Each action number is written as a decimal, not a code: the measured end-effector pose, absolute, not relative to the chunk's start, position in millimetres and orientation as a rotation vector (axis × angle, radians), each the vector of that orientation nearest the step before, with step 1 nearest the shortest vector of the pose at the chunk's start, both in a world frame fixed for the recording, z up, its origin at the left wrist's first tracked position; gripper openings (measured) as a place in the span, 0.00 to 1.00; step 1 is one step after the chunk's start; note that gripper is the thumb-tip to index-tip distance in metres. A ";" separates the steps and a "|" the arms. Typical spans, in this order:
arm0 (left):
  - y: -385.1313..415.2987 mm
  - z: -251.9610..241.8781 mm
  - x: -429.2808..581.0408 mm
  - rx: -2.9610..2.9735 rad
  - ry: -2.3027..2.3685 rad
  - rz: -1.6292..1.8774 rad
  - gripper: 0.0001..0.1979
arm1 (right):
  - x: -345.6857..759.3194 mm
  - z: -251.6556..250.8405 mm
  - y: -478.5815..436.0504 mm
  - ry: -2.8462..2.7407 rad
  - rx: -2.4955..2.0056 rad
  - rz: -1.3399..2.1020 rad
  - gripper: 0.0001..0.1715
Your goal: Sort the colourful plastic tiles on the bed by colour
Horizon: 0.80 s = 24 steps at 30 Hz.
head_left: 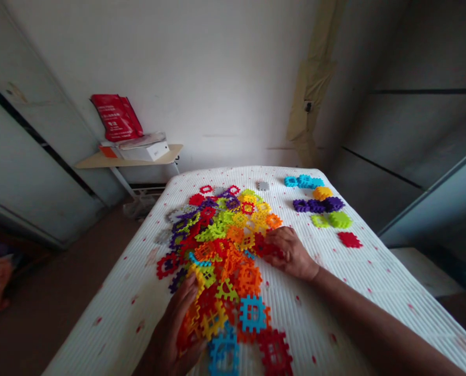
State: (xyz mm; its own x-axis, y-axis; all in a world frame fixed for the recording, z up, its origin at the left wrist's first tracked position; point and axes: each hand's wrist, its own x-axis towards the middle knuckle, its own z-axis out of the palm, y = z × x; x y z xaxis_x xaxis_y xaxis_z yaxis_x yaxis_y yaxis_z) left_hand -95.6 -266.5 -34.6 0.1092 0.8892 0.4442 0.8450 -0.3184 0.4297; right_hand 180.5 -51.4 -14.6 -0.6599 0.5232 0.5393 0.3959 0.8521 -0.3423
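A mixed pile of colourful plastic interlocking tiles (225,219), with notched edges, spreads over the white quilted cover. My right hand (291,253) is at the pile's right edge, its fingers closed on a red interlocking tile (267,246). At the near left side, my left hand (176,318) lies against yellow and orange tiles, thumb apart from the fingers and nothing gripped. Close to it are a yellow window tile (214,319), a blue window tile (252,314) and a dark red tile (275,352).
On the right are sorted groups: blue tiles (304,181), yellow tiles (323,194), purple tiles (318,204), green tiles (339,220) and a red tile (349,239). A grey tile (263,186) lies at the back. A side table (95,161) holds a red bag (116,117) and box.
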 end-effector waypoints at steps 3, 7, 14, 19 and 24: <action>-263.6 -36.0 -94.2 2.276 1.783 1.074 0.37 | 167.2 -16.7 -53.9 -2.497 -0.572 0.146 0.24; -264.2 -39.5 -94.0 2.184 1.851 1.176 0.36 | 150.8 -14.8 -29.0 -2.401 -0.697 0.142 0.20; -265.2 -40.4 -98.1 2.020 1.955 1.229 0.34 | 138.5 -0.7 4.1 -2.158 -0.847 0.122 0.14; -266.1 -38.0 -96.7 1.619 2.154 1.324 0.27 | 152.1 1.0 -14.2 -2.531 -0.405 0.341 0.11; -266.1 -37.1 -98.7 1.459 2.217 1.316 0.28 | 148.2 6.4 -23.2 -2.745 -0.312 0.437 0.19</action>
State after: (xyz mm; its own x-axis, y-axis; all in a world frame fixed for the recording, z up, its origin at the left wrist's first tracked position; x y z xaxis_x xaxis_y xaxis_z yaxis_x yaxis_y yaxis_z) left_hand -98.7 -266.1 -37.1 -0.5026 0.8105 0.3008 0.6520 0.1269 0.7476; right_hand 148.2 -23.2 6.4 -0.9171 0.2655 0.2974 0.1601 0.9284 -0.3353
